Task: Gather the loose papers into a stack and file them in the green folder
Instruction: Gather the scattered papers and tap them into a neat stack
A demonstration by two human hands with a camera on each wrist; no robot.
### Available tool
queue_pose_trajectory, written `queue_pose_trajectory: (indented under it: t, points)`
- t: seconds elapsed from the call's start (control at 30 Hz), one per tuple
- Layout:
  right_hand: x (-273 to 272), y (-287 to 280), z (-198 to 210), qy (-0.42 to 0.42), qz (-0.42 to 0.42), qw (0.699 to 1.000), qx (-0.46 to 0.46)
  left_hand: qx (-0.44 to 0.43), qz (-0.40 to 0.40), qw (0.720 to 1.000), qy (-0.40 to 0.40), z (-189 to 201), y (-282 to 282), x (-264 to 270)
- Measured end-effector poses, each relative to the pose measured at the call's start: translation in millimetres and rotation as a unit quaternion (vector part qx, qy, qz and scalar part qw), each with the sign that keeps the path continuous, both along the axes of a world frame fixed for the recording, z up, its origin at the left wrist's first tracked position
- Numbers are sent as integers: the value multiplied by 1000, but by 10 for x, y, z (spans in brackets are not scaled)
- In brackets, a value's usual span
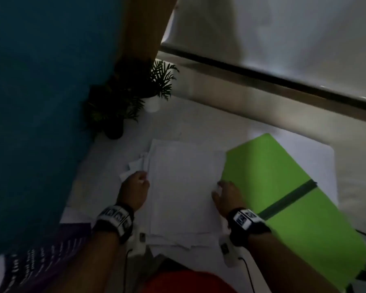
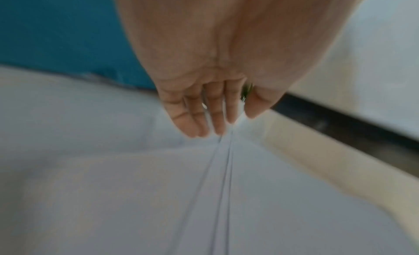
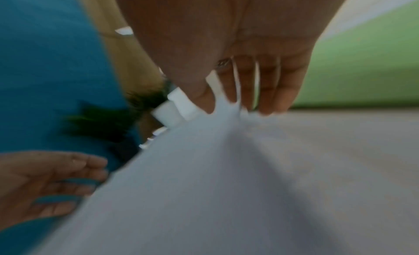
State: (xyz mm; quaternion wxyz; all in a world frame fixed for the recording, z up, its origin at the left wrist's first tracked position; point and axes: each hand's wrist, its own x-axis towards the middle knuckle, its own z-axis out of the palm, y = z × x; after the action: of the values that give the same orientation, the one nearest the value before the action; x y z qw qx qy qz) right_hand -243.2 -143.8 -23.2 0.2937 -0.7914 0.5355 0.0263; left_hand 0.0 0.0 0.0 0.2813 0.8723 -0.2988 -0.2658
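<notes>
Squaring the papers [image 1: 182,187] between them, the left hand [image 1: 134,187] and right hand [image 1: 227,194] press straight fingers [image 2: 215,115] against opposite edges. Sheets are likely light, limp, slippery; grip both side edges together. The green folder [image 1: 283,187] lies closed beside the right hand.

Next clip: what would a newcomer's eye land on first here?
The bright green folder, crossed by a dark band, stands out on the right. Left of it, at centre, lies a stack of white papers with a few sheets poking out askew; the left hand touches its left edge and the right hand its right edge.
</notes>
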Motion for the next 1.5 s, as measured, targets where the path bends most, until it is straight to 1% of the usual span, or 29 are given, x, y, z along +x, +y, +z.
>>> queue_pose_trajectory:
  t: [0.07,0.13,0.17,0.33,0.47,0.53,0.63,0.67,0.73,0.8,0.97,1.07,1.17,1.23,1.3,1.33,1.37,1.43,1.5]
  points:
    - [141,-32,-8,30,-39,999,1,51,-11,998,20,-97,-154,37]
    - [235,-43,19,30,-75,997,14,100,-1,995,25,-155,-278,4]
    - [277,-34,17,27,-77,996,18,112,10,993,23,-192,-307,-16]
    - [366,7,50,-18,-79,997,4,76,78,994,9,-241,-346,-65]
    - [352,52,92,-71,-116,991,-2,78,67,994,-34,-260,-348,-75]
    - [367,97,105,-80,-127,989,-3,66,71,995,-24,-274,-360,-76]
    - [400,131,127,-85,-151,985,9,51,98,994,26,-282,-382,-80]
    - [412,115,136,-87,-158,983,17,61,103,992,32,-294,-393,-71]
    - [409,83,116,-78,-165,982,43,112,95,989,21,-310,-376,-73]
    - [400,64,82,-64,-161,983,59,123,85,988,22,-339,-357,-73]
    - [383,30,22,-89,-151,980,91,25,89,993,69,-288,-308,-73]
    - [328,-14,-16,-93,-133,986,45,-73,80,989,101,-137,-231,-45]
    - [269,-93,25,-145,-145,978,28,-134,32,986,97,48,-86,17]
    - [246,-151,135,-227,-158,960,45,-185,34,974,124,175,6,50]
    - [266,-195,320,-340,-171,920,98,-221,44,960,164,300,27,74]
    - [292,-215,435,-379,-175,900,123,-234,41,955,178,377,11,65]
    - [324,-215,589,-405,-173,888,134,-248,38,949,191,456,-16,45]
    - [375,-209,861,-441,-158,875,120,-293,39,935,197,618,-89,16]
    - [386,-192,1163,-480,-134,864,77,-338,45,922,183,772,-175,-5]
